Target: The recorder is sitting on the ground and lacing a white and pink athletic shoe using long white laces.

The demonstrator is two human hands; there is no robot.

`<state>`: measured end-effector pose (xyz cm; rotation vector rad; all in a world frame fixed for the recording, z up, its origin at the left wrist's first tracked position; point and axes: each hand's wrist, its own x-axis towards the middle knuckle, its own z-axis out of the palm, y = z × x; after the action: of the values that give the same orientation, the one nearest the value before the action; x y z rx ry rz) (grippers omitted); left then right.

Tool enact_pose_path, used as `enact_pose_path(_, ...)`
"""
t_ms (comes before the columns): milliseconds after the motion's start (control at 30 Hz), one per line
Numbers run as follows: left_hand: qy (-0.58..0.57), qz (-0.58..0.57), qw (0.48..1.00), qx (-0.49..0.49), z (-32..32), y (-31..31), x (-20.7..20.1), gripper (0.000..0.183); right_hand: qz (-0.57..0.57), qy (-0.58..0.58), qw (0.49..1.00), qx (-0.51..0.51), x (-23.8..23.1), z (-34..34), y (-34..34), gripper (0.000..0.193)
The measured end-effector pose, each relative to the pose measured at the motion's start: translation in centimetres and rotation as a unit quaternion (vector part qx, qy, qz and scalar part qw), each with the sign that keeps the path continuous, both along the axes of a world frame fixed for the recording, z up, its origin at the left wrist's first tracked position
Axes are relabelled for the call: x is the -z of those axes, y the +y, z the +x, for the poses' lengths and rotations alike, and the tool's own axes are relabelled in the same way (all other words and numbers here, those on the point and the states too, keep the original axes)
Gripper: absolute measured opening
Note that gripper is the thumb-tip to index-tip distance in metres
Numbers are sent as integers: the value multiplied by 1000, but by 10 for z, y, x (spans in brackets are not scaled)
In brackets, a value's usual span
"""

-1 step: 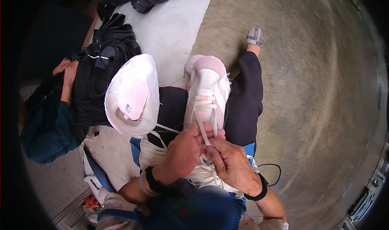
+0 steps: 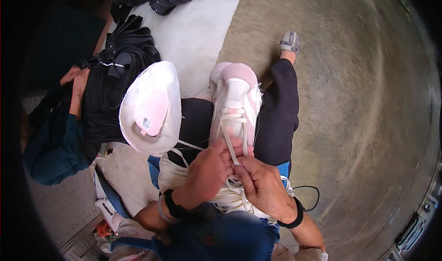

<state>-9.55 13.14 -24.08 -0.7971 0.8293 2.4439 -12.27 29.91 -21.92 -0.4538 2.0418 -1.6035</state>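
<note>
Shoe upper (image 2: 236, 95), pale pink and white

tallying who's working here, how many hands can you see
4: the wearer's left hand and right hand at the white lace; at far left, a co-worker's hand and, beside it, their other hand.

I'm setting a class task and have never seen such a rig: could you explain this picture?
No robot here: a person works bare-handed. A wide fisheye camera on their head looks down, so straight edges bend. The right hand pinches a white lace threaded through a pink-and-white shoe between the person's legs. The left hand is at the shoe's near end; its grip is unclear. Pale laces lie bunched nearby. To the left is a white, bowl-shaped piece, pink inside; beyond it, a co-worker's hands are beside black material.
</note>
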Motion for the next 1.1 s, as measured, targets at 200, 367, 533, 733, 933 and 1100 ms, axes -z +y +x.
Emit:
enact_pose_path(200,76,-204,976,35,-2,-3,-5,26,69,142,986,57,-9,7,-6,24)
enact_pose_path(367,155,-314,936,47,-1,-5,-15,18,152,288,943,70,-22,5,-1,37)
enact_pose_path(533,84,-178,963,183,-22,-17,-27,34,66,315,945,-52,-29,18,-22,40)
enact_pose_path(733,90,-213,951,206,-21,-30,-37,34,-32,128,990,59,-33,22,-20,23)
enact_pose_path(933,235,-199,920,242,-6,-18,-40,33,-15,-174,983,64,-6,-10,-4,30)
enact_pose_path(1100,258,-175,906,287,3,-23,-36,33,-327,-472,810,122,17,-19,-22,31)
